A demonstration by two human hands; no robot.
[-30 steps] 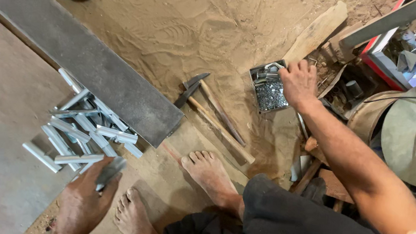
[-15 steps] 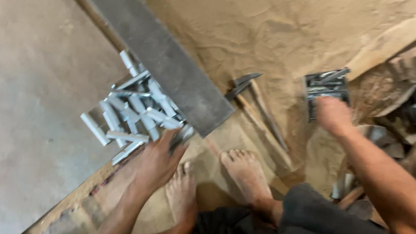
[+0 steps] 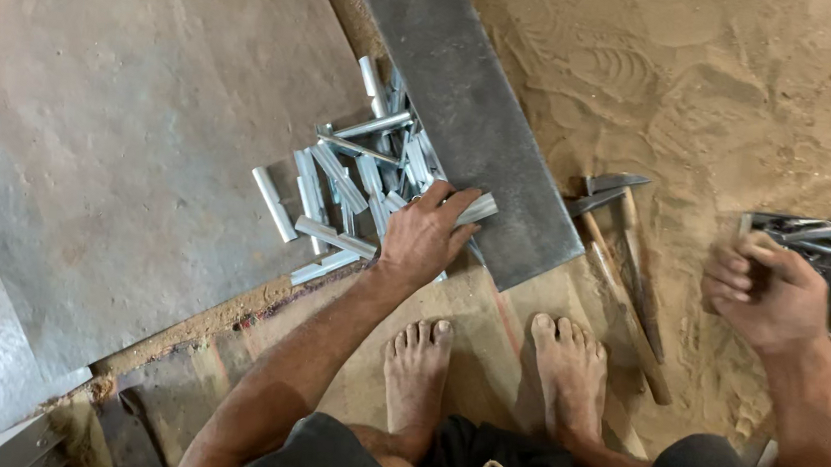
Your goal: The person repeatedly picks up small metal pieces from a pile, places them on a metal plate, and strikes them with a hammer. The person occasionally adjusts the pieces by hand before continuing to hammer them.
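On the grey sheet beside the dark steel bar (image 3: 466,118), the left hand (image 3: 422,236) now closes on one metal tube (image 3: 476,210) from the pile of tubes (image 3: 355,183), too overlapped to count. The right hand (image 3: 769,294), curled, has left the half-hidden metal stack (image 3: 806,238). Two hammers (image 3: 623,262).

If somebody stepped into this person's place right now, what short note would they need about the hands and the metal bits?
Left hand: resting on the pile of short metal tubes, fingers over one tube at the edge of the dark steel bar; whether its grip has closed cannot be told.
Right hand: curled shut at the side, beside the metal box of parts on the sand; what it holds is hidden.
Two hammers lie on the sand between the bar and the right hand.
Done: tubes heaped on the metal sheet.
Left: no tube lifted clear yet.
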